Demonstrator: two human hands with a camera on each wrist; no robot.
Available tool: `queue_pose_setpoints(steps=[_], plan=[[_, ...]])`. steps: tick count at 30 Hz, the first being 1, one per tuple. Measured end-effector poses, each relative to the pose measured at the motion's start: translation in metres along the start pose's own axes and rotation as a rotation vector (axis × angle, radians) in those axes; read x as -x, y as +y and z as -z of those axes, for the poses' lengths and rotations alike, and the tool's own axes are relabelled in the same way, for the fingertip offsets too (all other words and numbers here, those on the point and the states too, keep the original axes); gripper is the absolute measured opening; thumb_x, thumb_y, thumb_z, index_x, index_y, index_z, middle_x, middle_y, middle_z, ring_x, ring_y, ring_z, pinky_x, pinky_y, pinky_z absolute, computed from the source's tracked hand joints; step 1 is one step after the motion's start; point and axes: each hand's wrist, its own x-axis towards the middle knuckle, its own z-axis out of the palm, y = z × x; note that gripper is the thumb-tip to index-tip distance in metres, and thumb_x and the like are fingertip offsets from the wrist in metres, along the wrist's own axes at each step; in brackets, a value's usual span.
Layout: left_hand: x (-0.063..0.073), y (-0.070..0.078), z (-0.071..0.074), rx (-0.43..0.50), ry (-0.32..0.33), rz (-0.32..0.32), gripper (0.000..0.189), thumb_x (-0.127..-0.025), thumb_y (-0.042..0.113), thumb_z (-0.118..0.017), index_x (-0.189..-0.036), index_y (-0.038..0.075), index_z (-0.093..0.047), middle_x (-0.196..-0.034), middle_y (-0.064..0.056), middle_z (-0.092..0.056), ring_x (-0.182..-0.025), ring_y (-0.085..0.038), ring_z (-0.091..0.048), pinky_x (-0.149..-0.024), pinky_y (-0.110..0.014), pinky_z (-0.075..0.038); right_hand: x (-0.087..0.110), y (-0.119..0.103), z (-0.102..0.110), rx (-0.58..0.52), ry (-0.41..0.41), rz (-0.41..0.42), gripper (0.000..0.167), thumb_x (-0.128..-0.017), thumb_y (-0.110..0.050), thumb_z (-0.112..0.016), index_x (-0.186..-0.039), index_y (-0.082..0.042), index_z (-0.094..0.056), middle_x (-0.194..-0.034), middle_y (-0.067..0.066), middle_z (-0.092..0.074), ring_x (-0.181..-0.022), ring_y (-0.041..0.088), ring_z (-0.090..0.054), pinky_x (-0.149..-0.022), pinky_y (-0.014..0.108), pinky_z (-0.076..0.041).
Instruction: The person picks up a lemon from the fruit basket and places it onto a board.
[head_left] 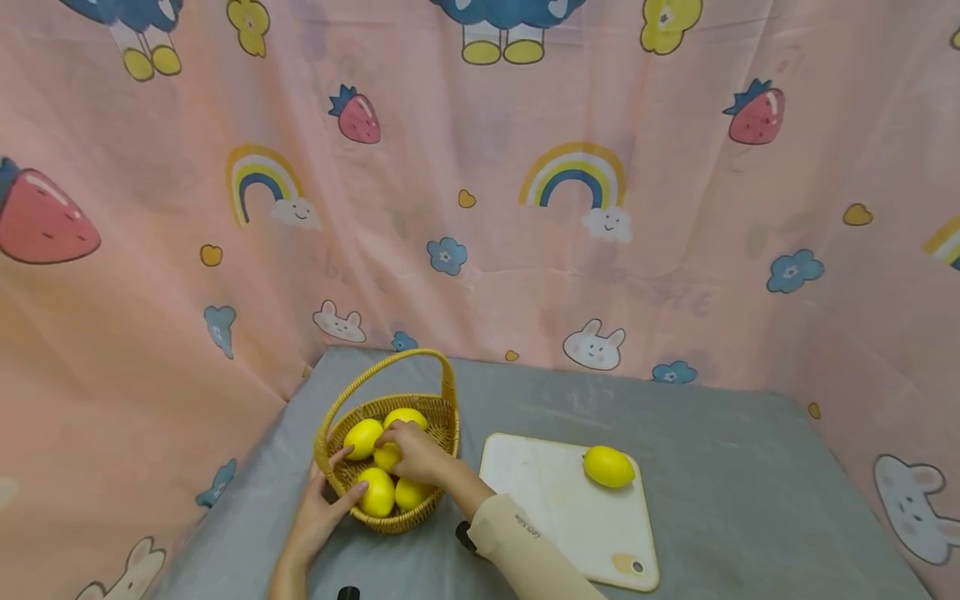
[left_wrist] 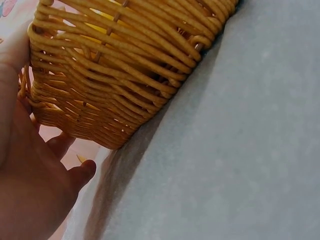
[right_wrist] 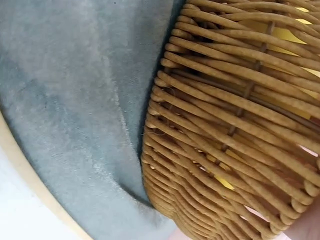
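Observation:
A wicker basket (head_left: 401, 523) with a tall arched handle stands on the grey cloth, several yellow lemons (head_left: 377, 493) inside it. My left hand (head_left: 317, 512) holds the basket's left side, thumb over the rim beside the front lemon. In the left wrist view, that hand (left_wrist: 30, 175) lies against the woven wall (left_wrist: 110, 75). My right hand (head_left: 420, 457) reaches over the right rim, its fingers bent down around a lemon (head_left: 386, 457) in the middle. The right wrist view shows mostly the basket's outer wall (right_wrist: 230, 115), and the right fingers' grip is hidden there.
Right of the basket lies a white cutting board (head_left: 555, 500), with one lemon (head_left: 609, 467) near its far right corner. My right forearm (head_left: 525, 542) crosses the board's left edge. Small black objects (head_left: 465, 536) sit near the front. A patterned pink curtain (head_left: 495, 292) surrounds the table.

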Motion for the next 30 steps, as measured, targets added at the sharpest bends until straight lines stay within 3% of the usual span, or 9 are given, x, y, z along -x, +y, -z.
queue_pose_setpoints(steps=[5,12,20,30], plan=[[0.001,0.002,-0.001,0.002,0.0,-0.013,0.06,-0.089,0.016,-0.074,-0.144,0.011,-0.049,-0.166,-0.013,-0.002,-0.148,-0.041,-0.006,-0.114,-0.061,-0.013,0.001,-0.003,0.001,0.052,0.005,0.003,0.031,-0.086,-0.006,-0.075,-0.116,-0.009,-0.073,-0.115,0.003,-0.063,-0.105,0.013,-0.058,-0.091,0.026,-0.046],[0.004,0.003,-0.003,0.003,-0.002,-0.024,0.06,-0.089,0.014,-0.074,-0.143,0.011,-0.05,-0.166,-0.014,-0.002,-0.148,-0.042,-0.007,-0.113,-0.062,-0.014,0.003,-0.001,-0.002,0.049,-0.003,-0.027,0.032,-0.086,-0.009,-0.077,-0.117,-0.012,-0.073,-0.117,-0.002,-0.068,-0.108,0.013,-0.058,-0.084,0.025,-0.048],[0.002,0.005,-0.004,0.024,-0.007,-0.02,0.059,-0.09,0.013,-0.073,-0.143,0.01,-0.049,-0.165,-0.015,-0.001,-0.148,-0.042,-0.005,-0.113,-0.062,-0.012,0.003,0.009,-0.001,-0.079,0.054,0.016,0.034,-0.085,-0.005,-0.077,-0.118,-0.005,-0.071,-0.118,0.002,-0.069,-0.112,0.014,-0.059,-0.096,0.027,-0.046],[0.002,0.003,-0.001,0.013,-0.004,-0.023,0.06,-0.09,0.013,-0.073,-0.144,0.01,-0.049,-0.165,-0.016,-0.002,-0.148,-0.041,-0.005,-0.113,-0.062,-0.013,0.013,0.014,0.019,-0.423,0.144,-0.01,0.039,-0.087,-0.006,-0.074,-0.125,-0.003,-0.066,-0.128,0.008,-0.065,-0.12,0.022,-0.057,-0.097,0.033,-0.046]])
